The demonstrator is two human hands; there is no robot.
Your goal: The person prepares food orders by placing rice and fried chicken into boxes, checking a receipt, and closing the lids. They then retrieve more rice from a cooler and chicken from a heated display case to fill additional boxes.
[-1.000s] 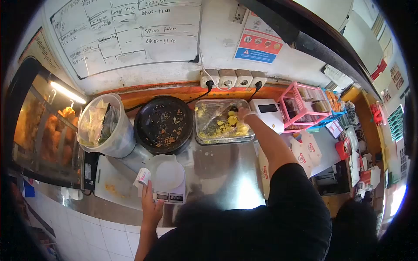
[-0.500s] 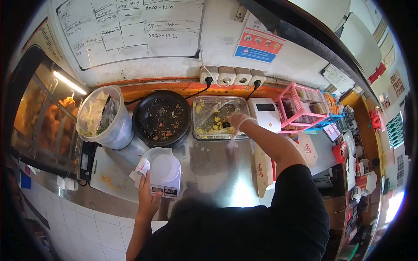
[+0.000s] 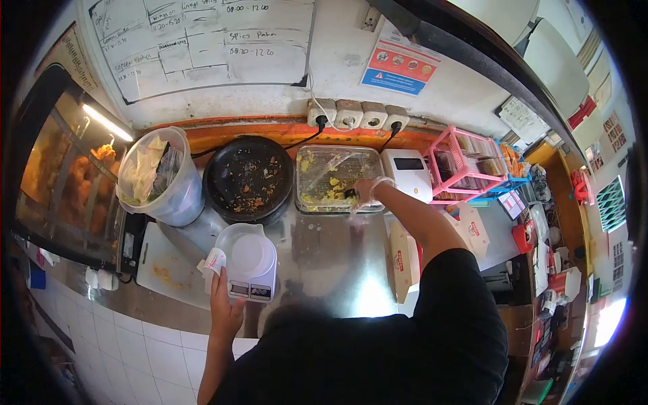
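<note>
My left hand (image 3: 225,307) is closed on a small white paper pouch (image 3: 216,259) with red print, held at the left edge of a white kitchen scale (image 3: 251,291). On the scale sits a clear plastic bowl (image 3: 247,254). My right hand (image 3: 370,192), in a clear plastic glove, reaches into a clear tray (image 3: 337,208) that holds yellow food pieces (image 3: 331,196) over a rack. Its fingers are bent round a small dark thing (image 3: 350,193) too small to name.
Behind the scale stand a round black pan (image 3: 244,177) with crumbs and a clear bucket (image 3: 172,202) of wrappers. A lit food warmer (image 3: 74,175) is at far left, a cutting board (image 3: 162,256) below it. On the right are a white machine (image 3: 408,177), a pink basket (image 3: 451,162) and cardboard boxes (image 3: 403,260).
The whole view has shifted slightly. My right hand stays in the tray, its fingers a little more tucked in. My left hand still holds the paper pouch beside the scale.
</note>
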